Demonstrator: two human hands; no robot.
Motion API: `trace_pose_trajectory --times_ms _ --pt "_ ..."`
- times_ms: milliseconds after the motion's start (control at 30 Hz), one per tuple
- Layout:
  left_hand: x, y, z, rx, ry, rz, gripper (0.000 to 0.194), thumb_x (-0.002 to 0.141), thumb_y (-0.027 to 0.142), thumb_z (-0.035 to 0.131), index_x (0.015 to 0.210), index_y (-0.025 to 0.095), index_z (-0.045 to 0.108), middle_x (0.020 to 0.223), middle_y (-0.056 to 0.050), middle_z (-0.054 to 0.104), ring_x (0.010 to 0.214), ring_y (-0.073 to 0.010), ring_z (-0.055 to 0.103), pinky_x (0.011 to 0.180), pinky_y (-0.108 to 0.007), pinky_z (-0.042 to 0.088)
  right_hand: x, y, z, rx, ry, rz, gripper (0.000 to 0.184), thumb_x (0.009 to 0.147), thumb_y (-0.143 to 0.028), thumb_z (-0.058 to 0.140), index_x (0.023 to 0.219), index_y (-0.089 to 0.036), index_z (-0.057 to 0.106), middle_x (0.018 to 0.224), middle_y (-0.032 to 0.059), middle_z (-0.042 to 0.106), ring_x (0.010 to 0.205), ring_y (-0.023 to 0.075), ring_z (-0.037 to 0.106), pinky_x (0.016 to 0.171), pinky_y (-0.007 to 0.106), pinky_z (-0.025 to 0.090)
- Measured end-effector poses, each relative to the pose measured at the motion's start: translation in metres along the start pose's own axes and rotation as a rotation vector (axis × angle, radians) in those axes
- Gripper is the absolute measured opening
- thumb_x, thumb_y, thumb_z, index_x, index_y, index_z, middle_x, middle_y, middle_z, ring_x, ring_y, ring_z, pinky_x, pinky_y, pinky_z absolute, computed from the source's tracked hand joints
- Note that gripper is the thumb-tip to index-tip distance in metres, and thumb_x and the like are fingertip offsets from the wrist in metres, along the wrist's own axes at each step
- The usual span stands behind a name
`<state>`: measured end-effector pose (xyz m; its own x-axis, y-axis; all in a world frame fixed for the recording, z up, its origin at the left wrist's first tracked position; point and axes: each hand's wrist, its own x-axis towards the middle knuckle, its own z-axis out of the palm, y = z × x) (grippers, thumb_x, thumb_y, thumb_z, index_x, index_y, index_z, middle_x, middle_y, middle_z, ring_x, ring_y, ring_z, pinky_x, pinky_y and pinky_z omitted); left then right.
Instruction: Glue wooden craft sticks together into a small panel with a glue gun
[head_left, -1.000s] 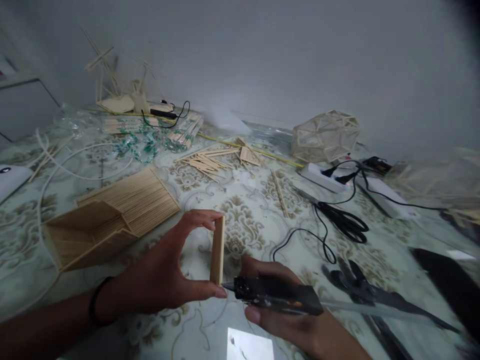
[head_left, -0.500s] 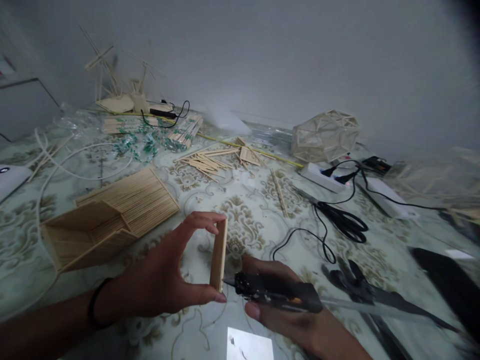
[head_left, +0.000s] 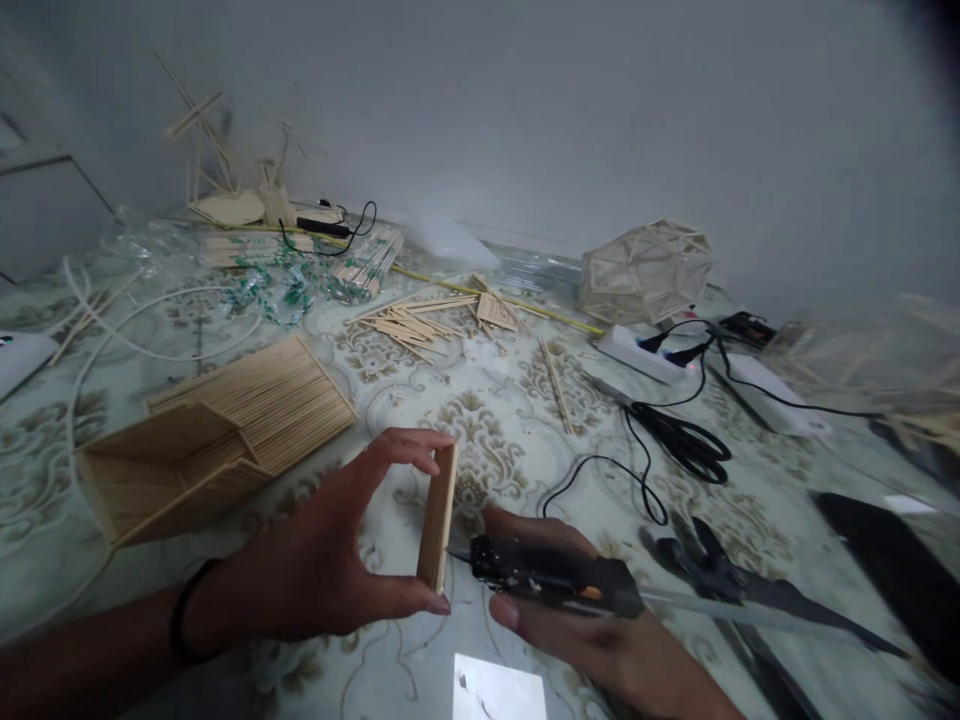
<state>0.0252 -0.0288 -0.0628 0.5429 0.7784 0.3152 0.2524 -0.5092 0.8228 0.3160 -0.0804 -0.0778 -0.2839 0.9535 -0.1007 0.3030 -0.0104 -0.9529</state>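
Observation:
Between the thumb and fingers of my left hand (head_left: 315, 545) a small panel of glued wooden sticks (head_left: 436, 520) stands on edge, held at its two ends. My right hand (head_left: 600, 640) is wrapped round a black hot glue gun (head_left: 555, 577), with a pale glue stick (head_left: 735, 612) running out of its back. The gun's nozzle points left at the lower part of the panel's edge, touching or nearly so. Left of my left hand lies a box-like piece built of wooden sticks (head_left: 292, 400), with an open compartment.
Loose sticks (head_left: 409, 328) lie mid-table behind my hands. To the right are black-handled scissors (head_left: 686, 440), a power strip (head_left: 645, 355) with cables, and pliers (head_left: 712, 565). A wooden-stick frame (head_left: 649, 270) stands near the wall. Packaged sticks (head_left: 367, 262) lie at the back left.
The glue gun's nozzle has shifted slightly up along the panel's edge. Both hands keep their grips, and the view has moved a little.

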Motion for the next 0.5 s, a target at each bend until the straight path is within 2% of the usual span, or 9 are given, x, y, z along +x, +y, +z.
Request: trace_pose_trajectory --times_ms 133,500 --pt "-0.0012 0.0006 -0.0008 0.003 -0.02 -0.019 0.091 0.076 0.034 0.105 0.142 0.038 0.043 0.165 -0.011 0.057 0.154 -0.0363 0.06 0.127 -0.055 0.054 -0.0008 -0.0043 0.005 0.076 0.048 0.085 0.05 0.083 -0.043 0.097 0.13 -0.033 0.082 0.12 0.0092 0.088 0.104 0.033 0.085 0.094 0.05 0.072" --pt "-0.0015 0.0018 0.0004 -0.026 -0.039 -0.025 0.088 0.077 0.031 0.104 0.141 0.038 0.043 0.167 -0.011 0.056 0.156 -0.0369 0.058 0.127 -0.057 0.054 -0.0012 -0.0055 0.0095 0.151 0.111 0.149 0.053 0.079 -0.051 0.099 0.126 -0.033 0.081 0.119 0.0088 0.088 0.106 0.0349 0.085 0.098 0.054 0.07"
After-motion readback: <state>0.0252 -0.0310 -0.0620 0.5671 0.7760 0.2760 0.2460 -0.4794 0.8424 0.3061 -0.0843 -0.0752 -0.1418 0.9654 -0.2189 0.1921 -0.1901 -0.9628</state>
